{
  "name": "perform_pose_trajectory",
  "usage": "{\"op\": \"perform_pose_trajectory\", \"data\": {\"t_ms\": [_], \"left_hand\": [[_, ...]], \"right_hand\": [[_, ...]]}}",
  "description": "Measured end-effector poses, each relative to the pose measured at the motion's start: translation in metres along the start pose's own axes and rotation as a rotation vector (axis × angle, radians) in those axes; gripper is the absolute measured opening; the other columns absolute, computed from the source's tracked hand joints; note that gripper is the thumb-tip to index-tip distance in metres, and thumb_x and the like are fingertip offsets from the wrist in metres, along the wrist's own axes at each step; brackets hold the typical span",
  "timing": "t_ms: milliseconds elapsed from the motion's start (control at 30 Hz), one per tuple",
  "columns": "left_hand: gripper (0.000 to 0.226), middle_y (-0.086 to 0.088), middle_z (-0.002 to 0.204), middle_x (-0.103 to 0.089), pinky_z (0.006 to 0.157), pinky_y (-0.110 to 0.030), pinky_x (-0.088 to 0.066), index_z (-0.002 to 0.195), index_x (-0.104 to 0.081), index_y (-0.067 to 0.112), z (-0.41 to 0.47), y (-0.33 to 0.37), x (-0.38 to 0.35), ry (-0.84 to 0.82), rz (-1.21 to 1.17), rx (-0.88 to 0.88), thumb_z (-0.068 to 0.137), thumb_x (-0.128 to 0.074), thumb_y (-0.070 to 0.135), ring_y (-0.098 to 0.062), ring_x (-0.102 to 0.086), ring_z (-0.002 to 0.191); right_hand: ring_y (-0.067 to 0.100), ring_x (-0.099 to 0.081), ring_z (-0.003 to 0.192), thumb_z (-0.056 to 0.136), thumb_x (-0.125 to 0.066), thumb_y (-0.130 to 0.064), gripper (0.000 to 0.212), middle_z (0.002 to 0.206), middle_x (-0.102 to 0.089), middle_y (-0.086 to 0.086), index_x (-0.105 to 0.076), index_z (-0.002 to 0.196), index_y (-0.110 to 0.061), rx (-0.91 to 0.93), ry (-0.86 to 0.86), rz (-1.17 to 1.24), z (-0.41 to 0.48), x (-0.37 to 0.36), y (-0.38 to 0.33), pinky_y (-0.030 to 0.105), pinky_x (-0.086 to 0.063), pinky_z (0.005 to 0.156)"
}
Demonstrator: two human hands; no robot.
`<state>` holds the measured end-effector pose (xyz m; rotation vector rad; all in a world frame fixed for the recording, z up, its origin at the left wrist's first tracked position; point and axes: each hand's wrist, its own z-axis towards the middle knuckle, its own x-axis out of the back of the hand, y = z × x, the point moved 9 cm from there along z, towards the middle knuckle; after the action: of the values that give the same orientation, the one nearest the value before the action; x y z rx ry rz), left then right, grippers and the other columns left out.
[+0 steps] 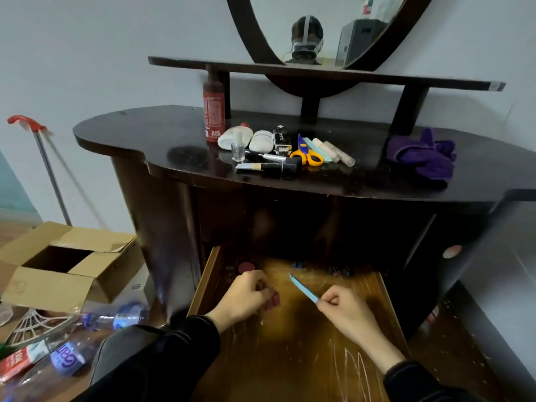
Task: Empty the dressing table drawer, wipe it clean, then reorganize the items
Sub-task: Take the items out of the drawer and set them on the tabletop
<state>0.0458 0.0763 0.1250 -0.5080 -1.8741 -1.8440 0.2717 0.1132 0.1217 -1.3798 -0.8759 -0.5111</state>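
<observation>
The wooden drawer (342, 338) of the dark dressing table (139, 134) is pulled out below me. Over its right half, my right hand (345, 311) pinches a thin light-blue stick (303, 287) by one end. My left hand (249, 294) curls round small dark-red items (272, 301) at the drawer's left. A round red lid (246, 267) and small bits (339, 271) lie at the drawer's back. On the tabletop are a red bottle (214, 110), white cases (261, 140), a nail-polish bottle (237, 146), yellow scissors (307, 155), brushes (269, 166), tubes (333, 150) and a purple cloth (423, 155).
An open cardboard box (61, 268) stands on the floor at the left, with plastic bottles (124, 314) and wrappers in front of it. A red-handled mop (43, 158) leans on the wall. An oval mirror (327, 27) and a shelf (319, 71) rise behind the tabletop.
</observation>
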Motion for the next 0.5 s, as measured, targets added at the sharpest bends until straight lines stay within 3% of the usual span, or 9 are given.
{"op": "perform_pose_trajectory", "data": {"t_ms": [100, 167, 267, 400, 500], "left_hand": [[0.007, -0.005, 0.071, -0.068, 0.048, -0.028, -0.050, 0.091, -0.062, 0.010, -0.018, 0.035, 0.024, 0.058, -0.142, -0.036, 0.097, -0.060, 0.013, -0.014, -0.064, 0.052], [0.010, -0.002, 0.070, -0.065, 0.049, -0.028, -0.049, 0.089, -0.062, 0.012, -0.032, 0.064, 0.040, 0.080, -0.197, -0.111, 0.098, -0.060, 0.015, -0.014, -0.062, 0.054], [0.015, 0.001, 0.065, -0.062, 0.049, -0.028, -0.049, 0.084, -0.061, 0.016, -0.053, 0.109, 0.067, 0.098, -0.289, -0.231, 0.099, -0.059, 0.017, -0.016, -0.059, 0.056], [0.015, -0.009, 0.063, -0.054, 0.043, -0.030, -0.043, 0.082, -0.061, 0.014, -0.063, 0.168, 0.115, 0.181, -0.564, -0.343, 0.090, -0.065, 0.025, -0.026, -0.053, 0.052], [0.020, -0.010, 0.068, -0.059, 0.042, -0.030, -0.048, 0.088, -0.058, 0.008, -0.039, 0.206, 0.144, 0.262, -0.654, -0.389, 0.098, -0.061, 0.025, -0.025, -0.058, 0.052]], "right_hand": [[0.006, -0.060, 0.063, 0.093, -0.066, -0.037, 0.013, 0.071, -0.063, -0.010, -0.061, 0.081, -0.032, 0.087, 0.121, 0.007, -0.023, 0.045, -0.033, 0.017, -0.044, 0.052], [0.006, -0.062, 0.074, 0.094, -0.067, -0.029, 0.011, 0.078, -0.065, -0.010, -0.064, 0.084, -0.029, 0.164, 0.174, 0.078, -0.041, 0.075, -0.058, 0.018, -0.051, 0.062], [0.002, -0.062, 0.083, 0.093, -0.068, -0.018, 0.011, 0.082, -0.068, -0.007, -0.069, 0.084, -0.025, 0.244, 0.249, 0.237, -0.067, 0.118, -0.090, 0.012, -0.049, 0.071], [0.007, -0.059, 0.060, 0.091, -0.068, -0.020, 0.012, 0.071, -0.066, -0.001, -0.074, 0.083, -0.027, 0.339, 0.336, 0.573, -0.087, 0.174, -0.124, 0.018, -0.044, 0.054], [0.006, -0.057, 0.057, 0.094, -0.067, -0.020, 0.014, 0.070, -0.068, 0.004, -0.076, 0.090, -0.031, 0.396, 0.463, 0.767, -0.084, 0.210, -0.136, 0.016, -0.044, 0.049]]}}
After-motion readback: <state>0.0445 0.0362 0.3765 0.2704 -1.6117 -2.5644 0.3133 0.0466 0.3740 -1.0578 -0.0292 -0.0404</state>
